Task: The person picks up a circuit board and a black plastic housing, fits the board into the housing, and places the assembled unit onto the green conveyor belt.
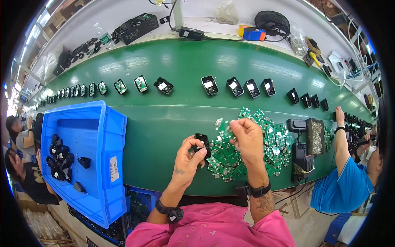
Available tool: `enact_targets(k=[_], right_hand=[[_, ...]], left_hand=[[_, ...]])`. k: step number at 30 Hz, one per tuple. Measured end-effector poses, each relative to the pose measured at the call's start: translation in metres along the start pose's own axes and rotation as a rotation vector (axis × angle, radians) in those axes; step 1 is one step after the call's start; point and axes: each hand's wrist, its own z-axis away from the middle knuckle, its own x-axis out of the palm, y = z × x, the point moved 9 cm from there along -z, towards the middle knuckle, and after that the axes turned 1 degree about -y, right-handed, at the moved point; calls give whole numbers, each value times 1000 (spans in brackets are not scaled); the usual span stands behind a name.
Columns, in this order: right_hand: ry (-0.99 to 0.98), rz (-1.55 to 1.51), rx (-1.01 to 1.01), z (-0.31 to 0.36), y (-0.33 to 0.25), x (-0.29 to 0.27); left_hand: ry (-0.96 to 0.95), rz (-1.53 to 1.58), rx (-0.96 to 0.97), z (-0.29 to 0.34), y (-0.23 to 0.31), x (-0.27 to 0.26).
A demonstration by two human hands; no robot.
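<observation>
The left hand (186,163) grips a case (201,138) and the right hand (249,139) pinches a board (222,126), the pile (273,145) lying near both, seemingly for short reaches.

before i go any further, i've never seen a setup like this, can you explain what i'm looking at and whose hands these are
There is no robot here, just a person's bare hands. The single picture comes from a wide fisheye camera on that person's head, looking down, so straight edges bend.

The left hand holds a small black case; the right hand pinches a green board above a pile of boards.

On the green table, a row of cases runs across; some hold boards. At the left stands a blue bin with black parts inside. The person in blue at the right is someone else.
</observation>
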Motion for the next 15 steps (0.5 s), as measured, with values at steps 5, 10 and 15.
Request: enact_targets(k=[5, 10, 15], right_hand=[[-209, -46, 106, 25, 3, 29], [-232, 14, 54, 25, 10, 27], [-209, -68, 97, 29, 17, 25]], left_hand=[[-14, -293, 158, 2, 15, 8], [-41, -409, 249, 7, 33, 22], [-74, -392, 313, 8, 35, 21]])
